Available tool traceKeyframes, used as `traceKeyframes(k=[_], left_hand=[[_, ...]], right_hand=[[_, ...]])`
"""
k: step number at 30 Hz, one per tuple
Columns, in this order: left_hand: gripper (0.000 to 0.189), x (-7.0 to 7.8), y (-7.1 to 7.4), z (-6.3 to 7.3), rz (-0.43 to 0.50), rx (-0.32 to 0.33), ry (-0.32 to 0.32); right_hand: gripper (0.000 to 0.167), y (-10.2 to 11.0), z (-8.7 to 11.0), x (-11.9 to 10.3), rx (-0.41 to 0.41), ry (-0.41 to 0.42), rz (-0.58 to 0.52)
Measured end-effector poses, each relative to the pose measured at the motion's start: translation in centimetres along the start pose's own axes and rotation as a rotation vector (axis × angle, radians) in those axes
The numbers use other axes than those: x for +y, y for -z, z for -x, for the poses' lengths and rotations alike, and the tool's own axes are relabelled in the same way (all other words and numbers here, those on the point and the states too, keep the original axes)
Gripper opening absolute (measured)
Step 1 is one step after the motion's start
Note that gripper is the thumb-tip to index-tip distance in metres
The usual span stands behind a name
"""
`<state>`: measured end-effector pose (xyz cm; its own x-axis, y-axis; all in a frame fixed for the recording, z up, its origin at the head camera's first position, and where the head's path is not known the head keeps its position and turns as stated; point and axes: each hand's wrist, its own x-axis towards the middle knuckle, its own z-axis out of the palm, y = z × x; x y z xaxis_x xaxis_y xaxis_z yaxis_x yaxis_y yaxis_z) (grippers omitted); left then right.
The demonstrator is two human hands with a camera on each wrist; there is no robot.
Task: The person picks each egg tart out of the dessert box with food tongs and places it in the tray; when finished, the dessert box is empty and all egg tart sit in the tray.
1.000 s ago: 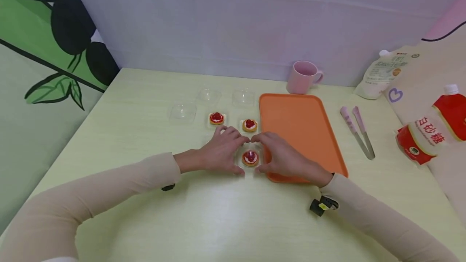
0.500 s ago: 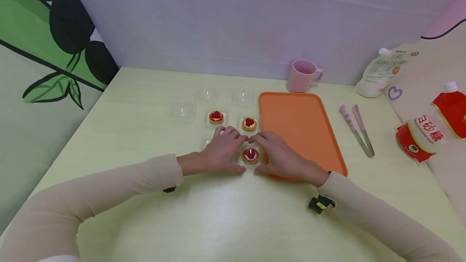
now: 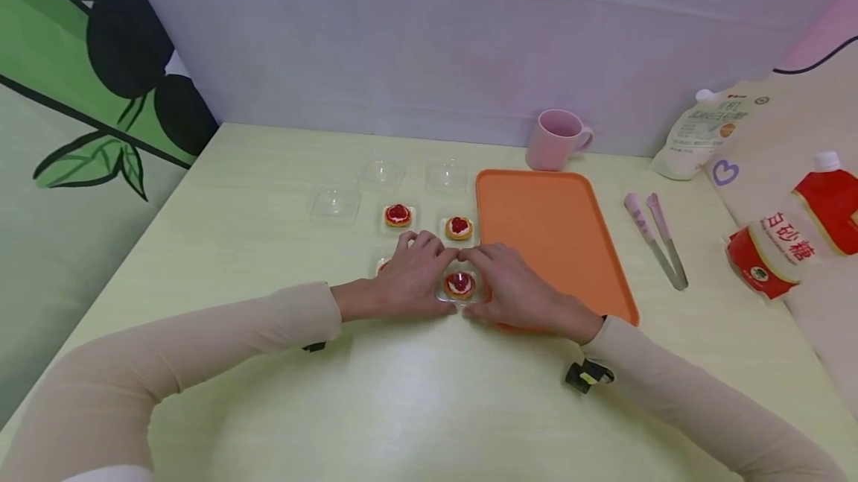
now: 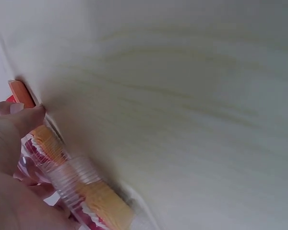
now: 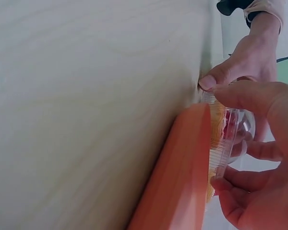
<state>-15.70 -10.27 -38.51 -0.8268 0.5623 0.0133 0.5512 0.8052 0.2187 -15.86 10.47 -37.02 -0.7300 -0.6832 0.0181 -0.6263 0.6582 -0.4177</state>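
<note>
A small red-topped tart (image 3: 459,285) sits inside a clear plastic box (image 5: 233,129) with a domed lid, on the table beside the tray. My left hand (image 3: 417,275) grips the box from the left, and my right hand (image 3: 512,281) grips it from the right. Index fingers meet at its far edge, while both thumbs lie along the near edge. Behind it, two more tarts, a right one (image 3: 459,228) and a left one (image 3: 398,215), rest in clear trays. Another tart (image 3: 383,266) is mostly hidden by my left hand.
Three clear plastic domed lids, one of them a left lid (image 3: 335,204), lie at the back. An orange tray (image 3: 550,236) is partly under my right hand. Farther right are tongs (image 3: 660,243), a pink mug (image 3: 555,141), a white pouch (image 3: 700,135) and a red-and-white bag (image 3: 780,243).
Both thumbs have drawn closer together along the box's near edge. My left hand has shifted slightly right, and more of the tart behind it shows.
</note>
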Motion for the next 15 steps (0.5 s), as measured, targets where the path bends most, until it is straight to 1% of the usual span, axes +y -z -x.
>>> traceKeyframes(k=[7, 15], left_hand=[[0.073, 0.05, 0.25, -0.13, -0.013, -0.014, -0.004], [0.073, 0.01, 0.23, -0.18, 0.008, -0.020, 0.005]], right_hand=[[0.076, 0.42, -0.08, -0.24, -0.032, -0.031, 0.005], [0.077, 0.86, -0.35, -0.21, -0.055, -0.040, -0.004]])
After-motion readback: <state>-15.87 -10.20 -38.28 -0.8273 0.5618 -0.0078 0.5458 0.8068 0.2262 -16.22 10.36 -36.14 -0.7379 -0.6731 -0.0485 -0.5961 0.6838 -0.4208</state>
